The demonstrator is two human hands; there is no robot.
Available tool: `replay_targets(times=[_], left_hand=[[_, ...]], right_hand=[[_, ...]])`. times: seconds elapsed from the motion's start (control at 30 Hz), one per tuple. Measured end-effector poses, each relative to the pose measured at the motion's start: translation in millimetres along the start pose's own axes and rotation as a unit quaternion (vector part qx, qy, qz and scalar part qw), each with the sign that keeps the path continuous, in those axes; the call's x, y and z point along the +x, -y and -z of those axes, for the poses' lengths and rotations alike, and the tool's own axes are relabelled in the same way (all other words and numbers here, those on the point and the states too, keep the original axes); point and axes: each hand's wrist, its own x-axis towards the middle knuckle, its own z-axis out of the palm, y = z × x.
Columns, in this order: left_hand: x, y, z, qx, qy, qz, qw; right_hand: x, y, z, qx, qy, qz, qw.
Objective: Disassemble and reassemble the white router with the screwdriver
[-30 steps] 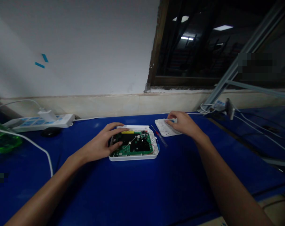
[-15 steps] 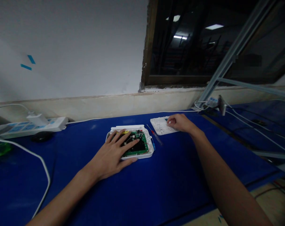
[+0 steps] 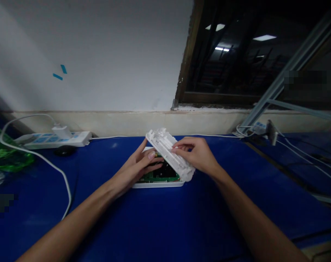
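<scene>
A white plastic cover [image 3: 168, 147] is held tilted above a shallow white case [image 3: 160, 185] on the blue table. My right hand [image 3: 199, 153] pinches the cover near its right edge, thumb and fingers closed on it. Inside the case lies a green circuit board [image 3: 169, 179] with a black area in its middle. My left hand [image 3: 135, 165] rests over the left part of the case with its fingers apart. One fingertip of it reaches the cover's upper left corner; whether it presses there I cannot tell. The cover hides the case's right part.
A white power strip [image 3: 82, 138] with a plugged-in adapter [image 3: 62, 131] lies at the back left, a black mouse [image 3: 64, 150] in front of it. A white cable [image 3: 64, 174] loops across the left. Green plastic wrapping [image 3: 12, 153] lies far left; a metal frame [image 3: 255, 112] stands right.
My right hand has lifted the white cover off the table and brought it left over the case. My left hand has turned, its fingers now pointing up and across. The camera view has shifted left.
</scene>
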Motion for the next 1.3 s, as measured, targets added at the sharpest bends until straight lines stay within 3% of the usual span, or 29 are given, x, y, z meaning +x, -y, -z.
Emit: replay_targets(times=[0.07,0.17,0.23,0.27,0.33,0.37,0.43,0.53,0.67,0.87,1.03,1.2,1.3], left_hand=[[0.7,-1.5,-1.1,-0.08,-0.013,0.023,0.996],[1.6,-5.0,2.1,-0.097,-0.105,0.061,0.988],[2.8,-8.0,8.1,-0.084,-0.171,0.072,0.979],[3.6,-9.8,11.9,-0.079,-0.197,0.07,0.975],[5.1,-13.7,20.3,-0.075,-0.235,0.056,0.967],[5.8,-15.7,24.4,-0.075,-0.248,0.045,0.965],[6.6,-18.7,31.3,-0.071,-0.27,0.022,0.96],[7.2,-19.6,36.8,-0.06,-0.293,-0.004,0.954],[7.2,-16.2,37.6,-0.036,-0.297,-0.017,0.954],[6.4,-13.8,38.5,0.005,-0.297,-0.029,0.954],[5.8,-15.7,38.8,-0.009,-0.301,-0.035,0.953],[7.0,-17.8,36.2,-0.011,-0.318,-0.052,0.947],[7.5,-18.4,35.9,-0.013,-0.322,-0.055,0.945]], right_hand=[[-4.8,14.5,-17.3,0.011,0.017,0.037,0.999],[-7.3,18.3,-23.0,0.093,0.082,0.032,0.992],[-5.2,11.7,-14.9,0.138,0.083,0.001,0.987],[-3.6,6.8,-8.6,0.139,0.05,-0.01,0.989],[-0.7,-4.3,5.1,0.08,0.006,-0.028,0.996],[-0.1,-10.0,11.4,0.031,0.019,-0.034,0.999],[-0.7,-19.9,20.6,-0.046,0.113,-0.046,0.991],[-4.0,-29.1,24.6,-0.05,0.242,-0.051,0.968],[-4.0,-30.6,21.8,0.023,0.281,-0.065,0.957],[1.8,-26.5,22.5,0.155,0.271,-0.093,0.945],[0.4,-26.6,14.3,0.224,0.286,-0.062,0.93],[0.0,-23.8,1.5,0.129,0.143,-0.009,0.981],[0.6,-22.1,-2.6,0.094,0.101,0.034,0.99]])
